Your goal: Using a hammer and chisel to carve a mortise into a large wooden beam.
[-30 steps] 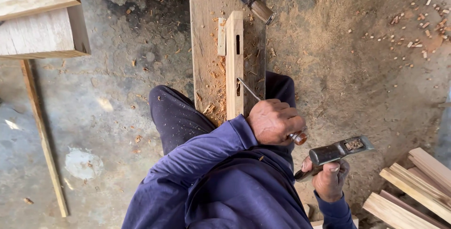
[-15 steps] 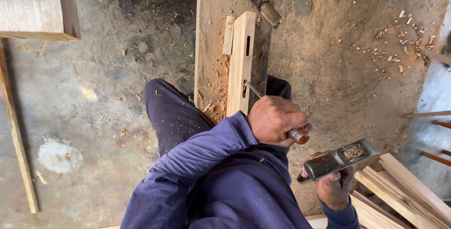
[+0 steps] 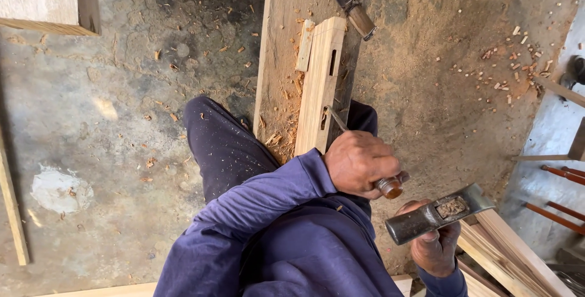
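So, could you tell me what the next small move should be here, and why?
Probably a hammer strike on the chisel handle's end. The left hand holds the chisel with its blade set into the lower slot of the wooden piece, while the right hand holds the hammer head raised close beside the handle's butt.

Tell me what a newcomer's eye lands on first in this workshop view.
Centre frame, the left hand grips a chisel whose blade meets a slotted wooden piece lying on a plank. Just lower right, the right hand holds a hammer with its steel head close to the chisel's handle end. Wood chips litter the floor at upper right.
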